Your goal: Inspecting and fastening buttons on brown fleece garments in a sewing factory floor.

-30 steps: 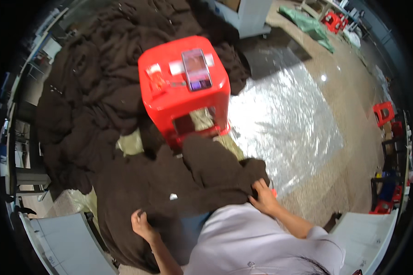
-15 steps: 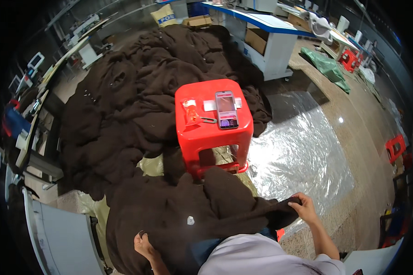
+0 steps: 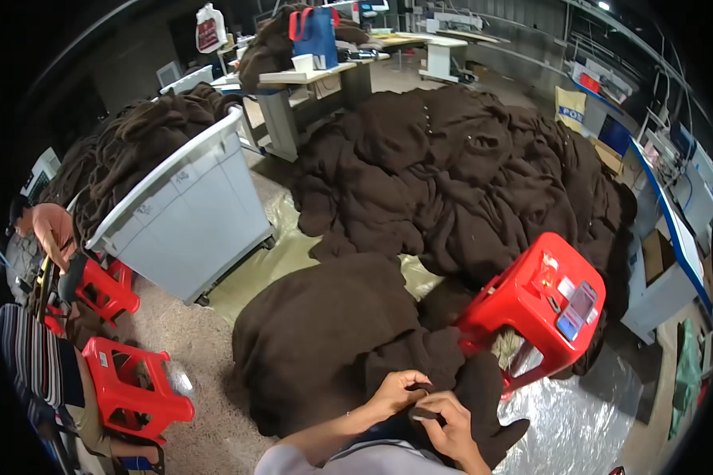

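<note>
Dark brown cloth, matte and loosely creased, spreads before the person, a fold apparently pinched in the fingertips of left hand and right hand. 1 red stool stands near its right edge; leftward, speckled floor borders its rounded side.

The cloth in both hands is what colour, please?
Dark brown; the cloth shows best in the head view.
</note>
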Tool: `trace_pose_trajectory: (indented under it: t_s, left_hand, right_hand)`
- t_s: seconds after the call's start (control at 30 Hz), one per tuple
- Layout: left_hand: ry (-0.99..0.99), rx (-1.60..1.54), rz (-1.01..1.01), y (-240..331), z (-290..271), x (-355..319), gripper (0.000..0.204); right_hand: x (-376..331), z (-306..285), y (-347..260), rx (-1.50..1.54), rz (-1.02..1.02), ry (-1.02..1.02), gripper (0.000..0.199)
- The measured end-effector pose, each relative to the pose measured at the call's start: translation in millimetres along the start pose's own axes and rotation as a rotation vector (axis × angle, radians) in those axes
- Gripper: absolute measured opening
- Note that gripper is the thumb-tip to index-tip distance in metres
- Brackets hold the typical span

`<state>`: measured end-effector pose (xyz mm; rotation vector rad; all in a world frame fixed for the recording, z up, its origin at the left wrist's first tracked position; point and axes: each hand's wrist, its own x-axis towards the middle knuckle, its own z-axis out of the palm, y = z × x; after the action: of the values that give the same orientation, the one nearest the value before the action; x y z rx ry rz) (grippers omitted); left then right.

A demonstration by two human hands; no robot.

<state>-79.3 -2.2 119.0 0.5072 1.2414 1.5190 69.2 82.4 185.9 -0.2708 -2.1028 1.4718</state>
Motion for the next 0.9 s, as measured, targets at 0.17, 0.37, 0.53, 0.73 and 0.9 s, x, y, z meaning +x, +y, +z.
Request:
trace_pose_trajectory:
  t_s: [0.17, 0.37, 0.53, 0.73, 0.9]
  left_hand:
    - [0.114, -0.020, -0.060, -1.7, 3.8, -5.8, 0.020]
    - [0.160, 0.215, 0.067, -13.3, 14.4, 12.0, 0.017]
    - [0.460, 0.396, 0.192, -47.1, 24.1, 16.5, 0.019]
    - [0.213, -0.166, -0.122, -12.0, 7.2, 34.6, 0.006]
    - [0.114, -0.383, -0.183, 26.4, 14.8, 27.4, 0.006]
  right_hand:
    - [-8.5, 4.2, 15.1, -0.246, 0.058, 0.130, 0.017]
    - [-33.0, 5.0, 29.4, -0.161, 0.352, 0.023, 0.014]
    - [-35.6, 9.0, 26.3, -0.178, 0.306, -0.013, 0.013]
    - [-20.0, -4.6, 23.4, -0.518, 0.041, 0.289, 0.023]
    - [-18.4, -10.4, 20.3, -0.330, -0.167, 0.171, 0.032]
